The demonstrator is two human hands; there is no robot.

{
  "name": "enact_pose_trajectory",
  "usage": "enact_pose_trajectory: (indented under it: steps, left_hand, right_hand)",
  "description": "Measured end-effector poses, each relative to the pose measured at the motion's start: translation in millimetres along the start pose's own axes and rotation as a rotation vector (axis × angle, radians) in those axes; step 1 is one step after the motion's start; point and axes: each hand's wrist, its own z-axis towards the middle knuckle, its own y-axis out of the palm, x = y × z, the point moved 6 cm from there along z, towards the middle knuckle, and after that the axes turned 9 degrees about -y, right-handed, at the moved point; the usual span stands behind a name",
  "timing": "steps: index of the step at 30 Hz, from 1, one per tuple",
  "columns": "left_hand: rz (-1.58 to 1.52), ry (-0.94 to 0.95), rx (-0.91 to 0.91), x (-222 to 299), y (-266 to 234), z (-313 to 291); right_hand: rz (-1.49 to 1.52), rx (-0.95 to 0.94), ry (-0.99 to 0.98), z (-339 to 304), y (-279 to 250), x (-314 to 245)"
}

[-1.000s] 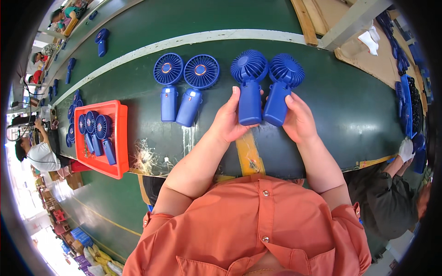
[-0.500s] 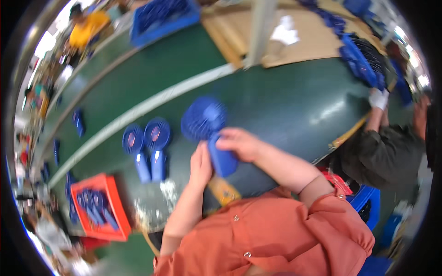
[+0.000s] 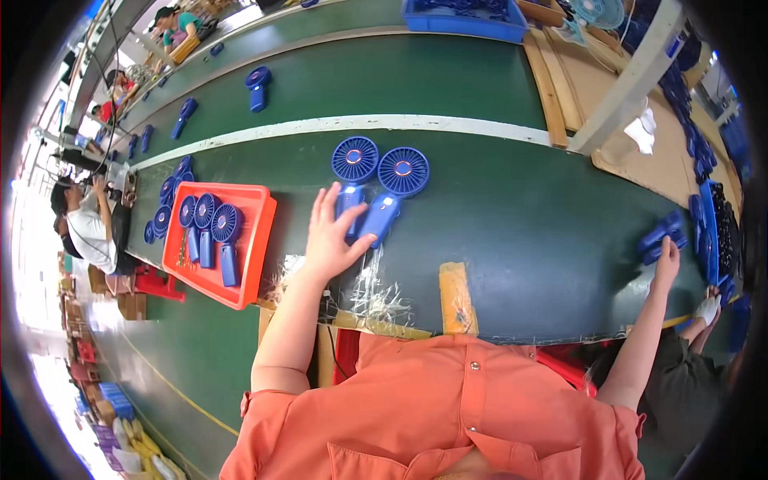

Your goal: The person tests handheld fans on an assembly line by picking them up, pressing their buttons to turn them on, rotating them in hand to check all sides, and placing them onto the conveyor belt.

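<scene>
Two blue handheld fans lie side by side on the dark green table, the left fan [image 3: 354, 159] and the right fan [image 3: 403, 172], with round grilles away from me and handles toward me. Over their handles my left hand [image 3: 330, 240] is open, fingers and thumb spread; whether it touches them I cannot tell. My right arm reaches far out to the right. There my right hand [image 3: 667, 264] is closed on a blue handheld fan [image 3: 662, 235], small in view and partly covered by the fingers.
An orange tray [image 3: 254, 240] holding several blue fans stands left, with more fans beyond it. A white strip [image 3: 384, 122] divides the table; fans lie past it. At right are a metal post [image 3: 632, 72], a blue bin [image 3: 708, 232] and a co-worker's gloved hand [image 3: 708, 310].
Both hands were together on a fan in front of me; they are now far apart, the left over the two lying fans, the right out at the far right. The view has turned.
</scene>
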Motion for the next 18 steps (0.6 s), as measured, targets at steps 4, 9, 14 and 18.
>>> enact_pose_trajectory:
  steps: [4,9,14,18]
  left_hand:
    - [0.061,-0.041,0.052,27.4,21.9,-8.9]
    - [0.04,0.007,0.07,99.1,34.7,-14.3]
    - [-0.028,0.013,0.02,85.2,39.9,-8.7]
    - [-0.126,-0.127,0.029,59.0,26.9,-3.4]
  right_hand:
    - [0.244,-0.181,-0.336,-52.3,56.1,-156.5]
    - [0.119,-0.922,-1.168,-261.9,139.1,-357.4]
    - [-0.131,-0.812,-1.108,-293.2,190.7,-342.5]
    - [0.013,-0.838,-0.948,-271.1,201.0,-315.0]
